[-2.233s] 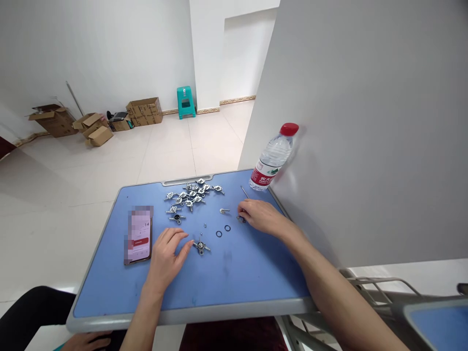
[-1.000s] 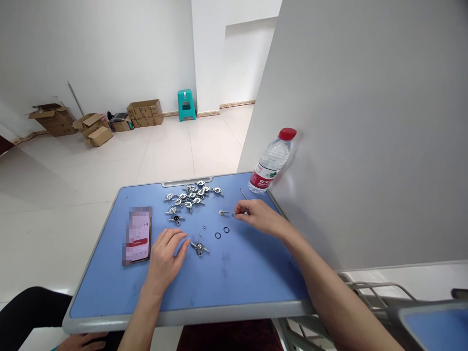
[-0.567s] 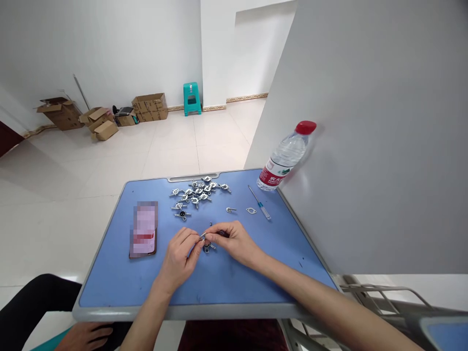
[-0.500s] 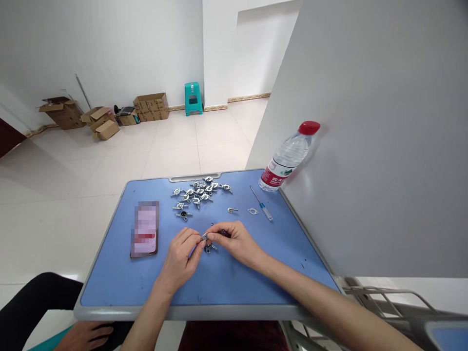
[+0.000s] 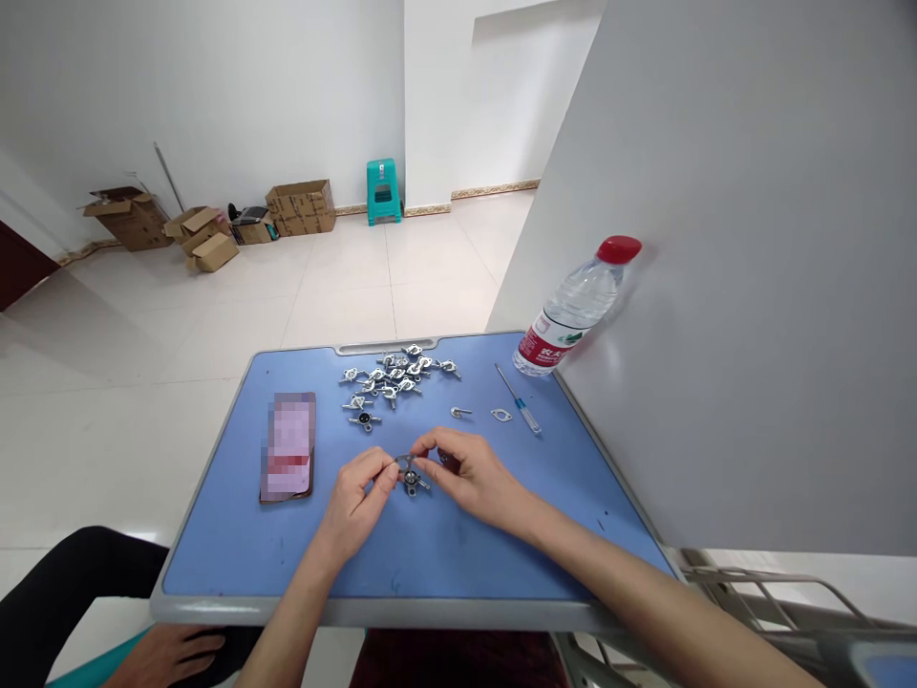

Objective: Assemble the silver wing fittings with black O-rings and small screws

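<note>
My left hand [image 5: 364,492] pinches the left end of a thin metal flange plate [image 5: 403,459] between thumb and forefinger. The other end of the plate is in the fingertips of my right hand [image 5: 469,473]. Right below it on the table lies a small metal fitting [image 5: 412,482] with a round centre and side stems, partly covered by the plate and fingers. A dark, rounded thing [image 5: 449,462] shows in the curl of my right hand; its kind is unclear. Beyond my hands lie a single small metal piece with a stem [image 5: 460,413] and another flange plate [image 5: 501,415].
Several similar metal fittings [image 5: 394,375] are heaped at the table's far side. A phone [image 5: 289,449] lies left; a screwdriver [image 5: 526,413] and water bottle [image 5: 573,311] are at right, beside a grey panel [image 5: 752,287]. Another person's hand [image 5: 172,655] rests at lower left.
The flange plate has turned flatter, so its opening now shows above the fitting. My fingertips have spread slightly apart along it. The whole view has shifted a little.
</note>
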### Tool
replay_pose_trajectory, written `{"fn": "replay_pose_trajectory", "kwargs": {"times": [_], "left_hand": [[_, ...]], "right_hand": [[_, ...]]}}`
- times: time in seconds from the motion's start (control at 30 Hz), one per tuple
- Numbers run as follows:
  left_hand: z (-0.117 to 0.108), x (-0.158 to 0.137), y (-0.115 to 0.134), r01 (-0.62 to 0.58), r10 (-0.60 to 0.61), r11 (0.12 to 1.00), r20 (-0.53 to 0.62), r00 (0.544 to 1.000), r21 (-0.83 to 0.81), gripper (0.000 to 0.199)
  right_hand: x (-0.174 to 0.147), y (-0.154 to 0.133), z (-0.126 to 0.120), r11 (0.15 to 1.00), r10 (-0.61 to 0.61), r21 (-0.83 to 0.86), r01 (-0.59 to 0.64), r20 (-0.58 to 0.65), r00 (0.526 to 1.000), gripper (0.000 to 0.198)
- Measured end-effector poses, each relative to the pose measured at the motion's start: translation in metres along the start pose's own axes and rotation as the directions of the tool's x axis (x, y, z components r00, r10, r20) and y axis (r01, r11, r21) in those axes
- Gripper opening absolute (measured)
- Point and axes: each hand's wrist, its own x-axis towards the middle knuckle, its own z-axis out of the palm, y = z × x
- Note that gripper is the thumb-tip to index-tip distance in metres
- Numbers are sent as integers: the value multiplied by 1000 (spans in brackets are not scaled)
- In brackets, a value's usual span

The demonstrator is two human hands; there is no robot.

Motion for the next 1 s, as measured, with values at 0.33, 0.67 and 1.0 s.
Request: {"fn": "replay_pose_trajectory", "kwargs": {"times": [0.33,0.67,1.0], "left_hand": [[0,0,-1,-28,28,999,35,999,23,32],[1,2,4,-97,102,985,-26,994,145,28],[-1,3,2,81,-84,996,-107,991,-32,31]], "right_hand": [[0,-6,2,985,128,109,-132,43,991,18],[-1,-6,4,989,115,79,-122,85,990,17],[-6,4,12,899,-254,-351,261,66,965,15]]}}
